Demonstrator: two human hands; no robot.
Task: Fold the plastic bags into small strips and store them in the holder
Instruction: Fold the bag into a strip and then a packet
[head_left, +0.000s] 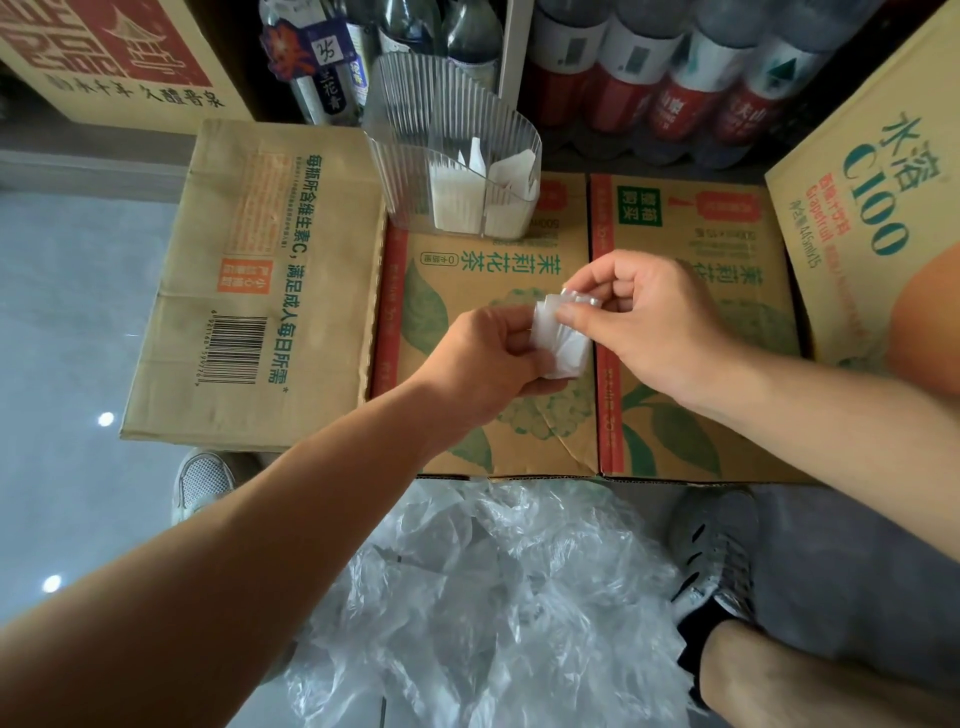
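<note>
White folded plastic strip (566, 348), pinched by left hand (493, 358) and right hand (644, 322), wants tight creasing before the clear ribbed holder (405, 182) at eleven o'clock.

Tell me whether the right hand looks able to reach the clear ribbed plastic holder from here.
Probably yes. The holder stands beyond the right hand with only bare cardboard box between, though it and the left hand pinch a folded white plastic bag.

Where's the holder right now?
In the head view, the clear ribbed holder stands upper centre on the cardboard box, beyond the left hand and right hand, just in front of the bottles.
</note>
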